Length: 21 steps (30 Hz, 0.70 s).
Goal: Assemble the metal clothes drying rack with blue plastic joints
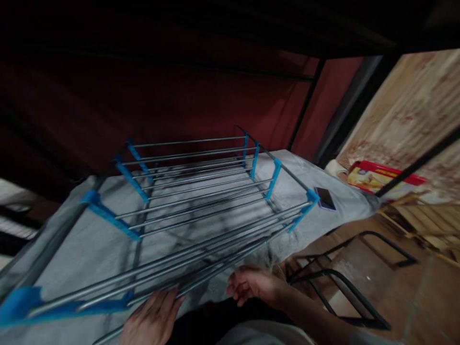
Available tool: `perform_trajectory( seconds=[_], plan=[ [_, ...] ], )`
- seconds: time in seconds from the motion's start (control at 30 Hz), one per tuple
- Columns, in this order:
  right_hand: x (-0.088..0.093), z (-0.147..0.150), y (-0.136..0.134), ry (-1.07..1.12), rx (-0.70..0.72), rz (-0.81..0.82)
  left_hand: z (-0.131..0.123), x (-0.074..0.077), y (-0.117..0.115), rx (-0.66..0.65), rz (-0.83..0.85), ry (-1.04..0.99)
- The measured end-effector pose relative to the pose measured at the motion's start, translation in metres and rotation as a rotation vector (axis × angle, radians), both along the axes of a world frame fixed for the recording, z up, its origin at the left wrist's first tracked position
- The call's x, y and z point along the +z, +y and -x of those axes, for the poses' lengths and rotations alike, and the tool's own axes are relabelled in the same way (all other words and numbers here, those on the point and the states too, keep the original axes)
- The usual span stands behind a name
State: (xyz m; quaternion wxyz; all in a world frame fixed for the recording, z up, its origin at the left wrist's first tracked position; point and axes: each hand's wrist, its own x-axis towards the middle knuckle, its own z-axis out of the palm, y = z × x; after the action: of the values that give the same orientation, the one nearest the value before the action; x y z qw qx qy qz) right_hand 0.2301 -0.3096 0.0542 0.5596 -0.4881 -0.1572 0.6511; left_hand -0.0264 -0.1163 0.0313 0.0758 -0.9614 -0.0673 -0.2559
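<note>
The nearest rod (212, 274) is touched by the left hand (153, 316), fingers together, clamping unclear; the right hand (253, 284), half curled, is held just apart. Ahead of both, the rack (196, 197) is spread to the sheet's (354, 203) near edge, rods aligned left to right.

The scene is dim, sinking almost to black along the top and upper left, where the dark red wall (201, 105) loses most of its detail. The right side is brighter, with daylight-like light falling over the brick wall (431, 100). Soft, smudged shadows lie across the pale sheet (283, 179), and the metal rods (143, 269) carry thin, cool highlights. Wide-angle distortion stretches the blue bracket (21, 304) at lower left. Slight blur softens the edges of the fingers (161, 303), and fine texture looks smeared.
</note>
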Motion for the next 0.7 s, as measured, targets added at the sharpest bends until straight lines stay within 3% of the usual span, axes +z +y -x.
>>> perform_trajectory(
  seconds=[0.07,0.17,0.27,0.4,0.57,0.63,0.7],
  plan=[
    [0.016,0.009,-0.004,-0.186,0.111,-0.106,-0.011,0.011,-0.017,0.108,0.114,0.036],
    [0.033,0.015,0.007,-0.633,0.18,-0.26,-0.025,0.024,-0.032,0.263,0.264,0.121],
    [0.033,0.024,0.032,-1.096,0.228,-0.388,-0.029,0.03,-0.038,0.349,0.341,0.123],
    [0.023,0.039,0.061,-1.548,0.469,-0.442,-0.031,0.03,-0.046,0.401,0.434,0.057],
    [0.017,0.04,0.077,-1.813,0.642,-0.421,-0.022,0.022,-0.059,0.375,0.397,-0.162],
    [0.016,0.037,0.08,-1.849,0.656,-0.413,-0.008,0.021,-0.059,0.469,0.387,-0.358],
    [0.015,0.034,0.082,-1.868,0.679,-0.399,0.009,0.021,-0.052,0.663,0.46,-0.658]
  ],
)
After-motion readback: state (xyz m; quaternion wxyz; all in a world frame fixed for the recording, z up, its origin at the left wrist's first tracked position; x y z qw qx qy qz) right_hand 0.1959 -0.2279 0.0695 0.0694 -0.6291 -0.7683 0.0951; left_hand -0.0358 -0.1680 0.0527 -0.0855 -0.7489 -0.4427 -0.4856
